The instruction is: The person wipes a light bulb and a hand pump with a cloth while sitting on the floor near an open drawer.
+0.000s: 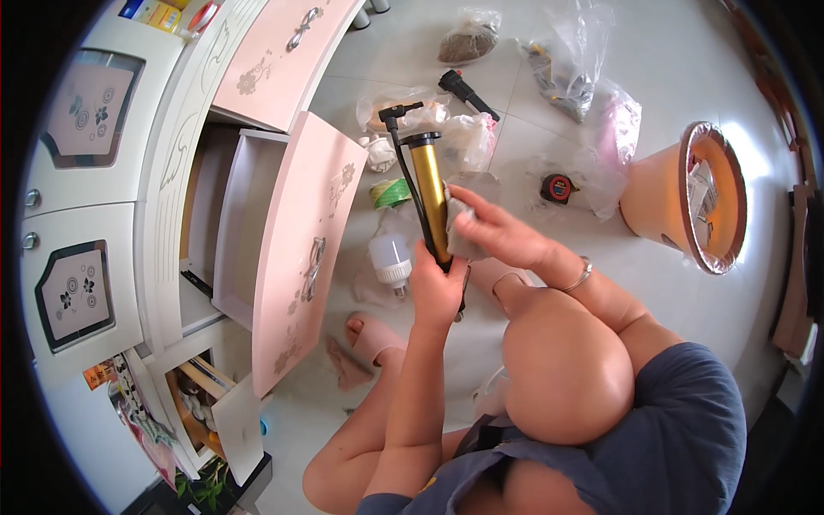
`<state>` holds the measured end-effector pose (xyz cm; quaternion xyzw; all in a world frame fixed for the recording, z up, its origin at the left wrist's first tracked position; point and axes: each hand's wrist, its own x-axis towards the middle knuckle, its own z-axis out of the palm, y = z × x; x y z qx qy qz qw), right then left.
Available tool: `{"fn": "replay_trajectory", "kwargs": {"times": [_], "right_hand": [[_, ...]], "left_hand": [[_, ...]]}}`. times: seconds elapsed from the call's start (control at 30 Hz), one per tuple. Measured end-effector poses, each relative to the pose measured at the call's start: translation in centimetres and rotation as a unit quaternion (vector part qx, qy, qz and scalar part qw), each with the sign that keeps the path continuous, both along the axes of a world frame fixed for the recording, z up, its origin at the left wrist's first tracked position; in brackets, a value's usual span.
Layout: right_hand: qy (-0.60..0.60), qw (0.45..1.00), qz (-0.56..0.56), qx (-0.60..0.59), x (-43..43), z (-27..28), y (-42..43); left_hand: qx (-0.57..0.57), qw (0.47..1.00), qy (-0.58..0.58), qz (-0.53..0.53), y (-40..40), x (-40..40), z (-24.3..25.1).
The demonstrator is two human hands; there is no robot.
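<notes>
My left hand grips the lower end of a hand air pump with a gold barrel, a black cap and a black hose. The pump is tilted upright, its hose nozzle beside the cap. In my right hand is a grey cloth, pressed along the barrel's right side. A white LED bulb lies on the floor left of my left hand. Just beyond it is a green and yellow roll of tape. My left hand hides the pump's bottom end.
A pink drawer stands pulled out at left. On the floor lie a black flashlight, a tape measure, a bag of brown material and a plastic bag of small items. An orange wastebasket containing rubbish is at right.
</notes>
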<state>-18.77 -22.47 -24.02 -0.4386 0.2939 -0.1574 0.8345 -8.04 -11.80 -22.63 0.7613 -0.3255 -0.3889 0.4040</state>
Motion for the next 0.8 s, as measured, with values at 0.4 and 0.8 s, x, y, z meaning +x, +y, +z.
{"fn": "replay_trajectory", "kwargs": {"times": [0.4,0.8], "right_hand": [[-0.004,0.986,-0.146,0.084,3.9,1.5,-2.2],[0.004,0.977,0.071,-0.201,1.5,2.4,-0.2]], "left_hand": [[0.038,0.999,-0.009,-0.028,1.7,-2.3,3.4],[-0.054,0.963,0.262,0.008,2.4,0.2,0.7]]}}
